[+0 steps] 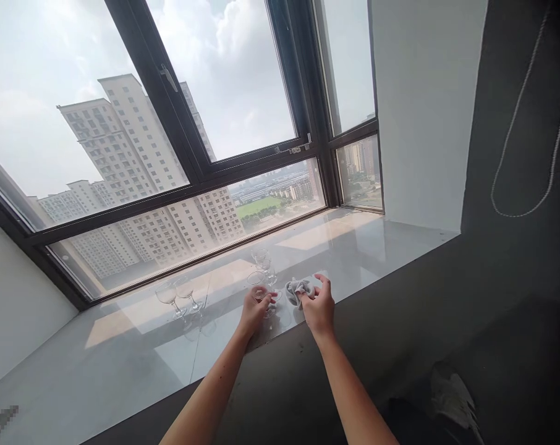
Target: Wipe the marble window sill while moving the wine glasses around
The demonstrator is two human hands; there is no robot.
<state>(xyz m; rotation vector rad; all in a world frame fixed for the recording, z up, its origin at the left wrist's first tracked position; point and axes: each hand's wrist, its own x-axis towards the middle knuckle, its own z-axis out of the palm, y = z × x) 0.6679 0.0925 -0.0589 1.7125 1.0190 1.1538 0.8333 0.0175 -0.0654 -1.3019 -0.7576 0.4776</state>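
Left of left hand (pixel 256 311), well apart: clear stemmed glass (pixel 167 296), second clear stemmed glass (pixel 186 290) just beside it, both upright. Left hand pinches clear round-bowled wine glass (pixel 256 278); fingers partly hide it, exact grip hard to make out. Just beyond: more transparent glassware (pixel 261 258), overlapping, count unclear. Right hand (pixel 320 309) bent around bunched grey cloth (pixel 295 292), one finger raised; cloth right of held glass. Glossy pale sill (pixel 122 364) extends both sides of hands; front edge close below them, dark window frame (pixel 196 183) beyond.
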